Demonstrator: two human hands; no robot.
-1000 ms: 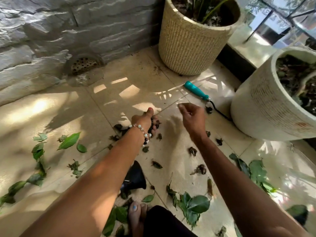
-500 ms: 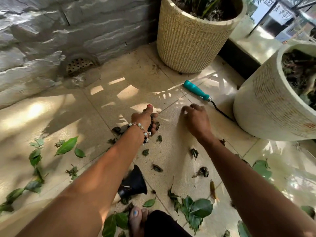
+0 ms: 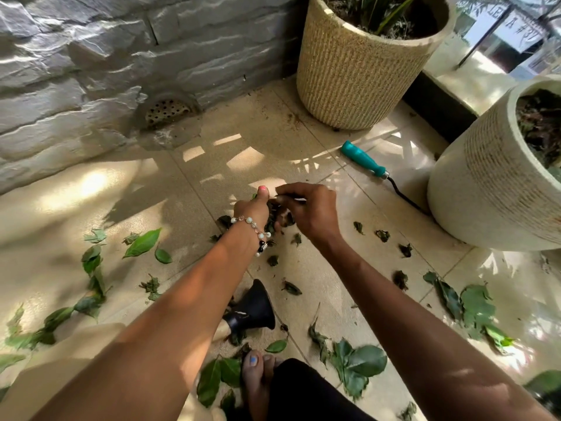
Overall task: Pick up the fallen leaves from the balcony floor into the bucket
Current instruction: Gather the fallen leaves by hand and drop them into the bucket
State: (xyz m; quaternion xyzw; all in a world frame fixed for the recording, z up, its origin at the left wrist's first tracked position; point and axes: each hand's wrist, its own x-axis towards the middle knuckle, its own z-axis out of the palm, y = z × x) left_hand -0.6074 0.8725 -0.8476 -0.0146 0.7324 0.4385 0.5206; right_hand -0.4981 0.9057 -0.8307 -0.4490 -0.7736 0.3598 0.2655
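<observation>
A: What is the balcony floor [image 3: 91,189] made of?

B: Smooth beige tiles with thin grout lines, patched with sun and shade. Behind it stands a rough grey stone wall [image 3: 91,56] with a round perforated drain [image 3: 167,109] at its foot.

A: And the pots?

B: A ribbed, sandy round planter [image 3: 349,74] sits at the far edge of the floor, and a paler ribbed pot [image 3: 485,192] at the right edge. Between them lies a garden tool with a teal handle [image 3: 362,159], its dark metal shank running toward the pale pot.

A: How are the hands held?

B: Both arms stretch forward, meeting mid-floor. The left hand [image 3: 253,209], with a beaded bracelet [image 3: 253,229] on the wrist, is clenched around a bunch of dark crumpled leaves [image 3: 271,218], thumb pointing up. The right hand [image 3: 309,211] is curled, knuckles up, fingertips pinched at that same bunch; I can't make out whether it grips a leaf of its own.

A: Where are the other leaves?

B: Scattered flat on the tiles: broad glossy green leaves [image 3: 361,364] near a bare foot [image 3: 258,381] at the near edge, a pointed green one [image 3: 142,243] toward the left, small shrivelled dark bits [image 3: 405,250] right of the hands. A black flared object [image 3: 253,311] lies on its side below the left forearm.
</observation>
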